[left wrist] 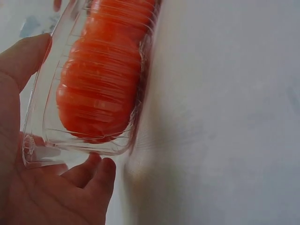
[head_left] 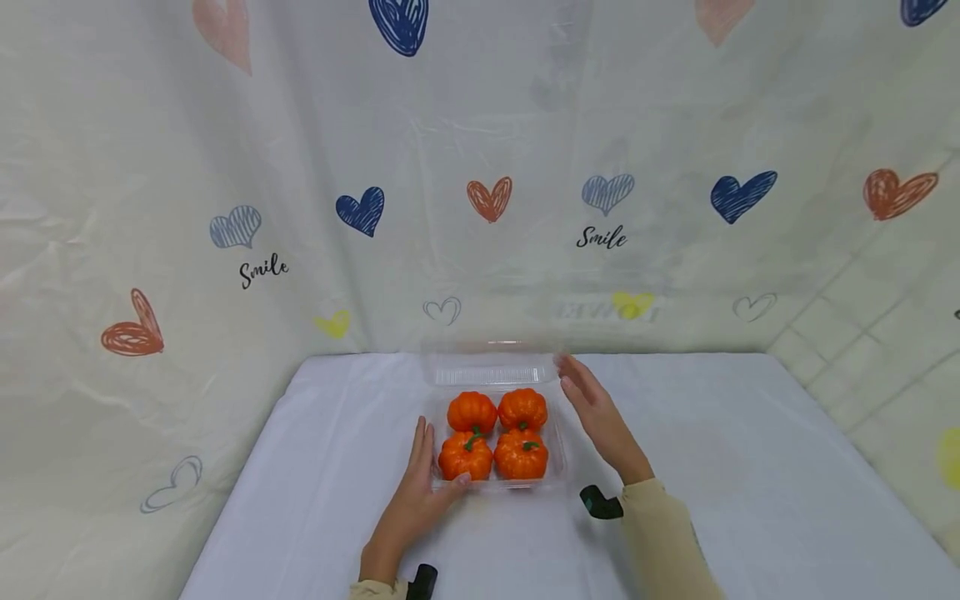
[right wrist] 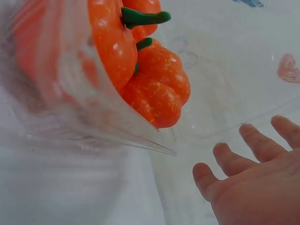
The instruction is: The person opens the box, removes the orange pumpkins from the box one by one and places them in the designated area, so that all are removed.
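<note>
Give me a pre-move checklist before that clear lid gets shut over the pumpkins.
1. All four pumpkins seated inside the clear box: ok.
2. Lid open, standing up at the back: ok.
3. Left hand steadying the box's near left corner: ok.
4. Right hand open beside the lid's right edge, holding nothing: ok.
5. Contact between right hand and lid: cannot tell.
6. Stems below lid height: cannot tell.

White tablecloth (head_left: 750,467); cream backdrop (head_left: 150,167) with hand-drawn hearts and the word "Smile" (head_left: 601,238).
</note>
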`<action>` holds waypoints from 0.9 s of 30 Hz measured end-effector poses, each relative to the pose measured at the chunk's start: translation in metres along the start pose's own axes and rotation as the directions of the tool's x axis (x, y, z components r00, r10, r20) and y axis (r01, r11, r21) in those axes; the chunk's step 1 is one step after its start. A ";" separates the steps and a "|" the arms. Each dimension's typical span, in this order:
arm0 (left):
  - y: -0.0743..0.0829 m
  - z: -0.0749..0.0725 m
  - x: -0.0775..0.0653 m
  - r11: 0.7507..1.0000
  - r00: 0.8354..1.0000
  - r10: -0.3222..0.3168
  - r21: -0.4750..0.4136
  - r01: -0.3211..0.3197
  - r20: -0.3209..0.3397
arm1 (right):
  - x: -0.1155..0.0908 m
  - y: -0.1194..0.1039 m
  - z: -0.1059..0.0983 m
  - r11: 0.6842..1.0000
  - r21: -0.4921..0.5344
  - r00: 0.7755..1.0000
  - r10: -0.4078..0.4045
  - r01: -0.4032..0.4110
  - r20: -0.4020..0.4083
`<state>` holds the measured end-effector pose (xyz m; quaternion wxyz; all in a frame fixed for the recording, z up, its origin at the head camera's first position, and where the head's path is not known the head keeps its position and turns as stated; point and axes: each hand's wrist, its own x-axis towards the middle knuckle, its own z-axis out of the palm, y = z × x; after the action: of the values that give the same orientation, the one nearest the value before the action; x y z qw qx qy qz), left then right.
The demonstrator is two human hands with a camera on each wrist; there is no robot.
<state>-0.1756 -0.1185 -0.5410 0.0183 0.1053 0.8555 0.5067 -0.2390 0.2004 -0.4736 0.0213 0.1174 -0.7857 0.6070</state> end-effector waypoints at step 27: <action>0.001 -0.002 0.000 0.999 0.999 -0.036 -0.013 0.036 0.016 | 0.027 0.020 -0.003 0.899 0.296 0.933 0.252 -0.324 0.255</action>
<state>-0.1752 -0.1195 -0.5395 0.0348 0.0935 0.8537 0.5112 -0.2700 0.2039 -0.4875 -0.1727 0.0646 -0.6781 0.7115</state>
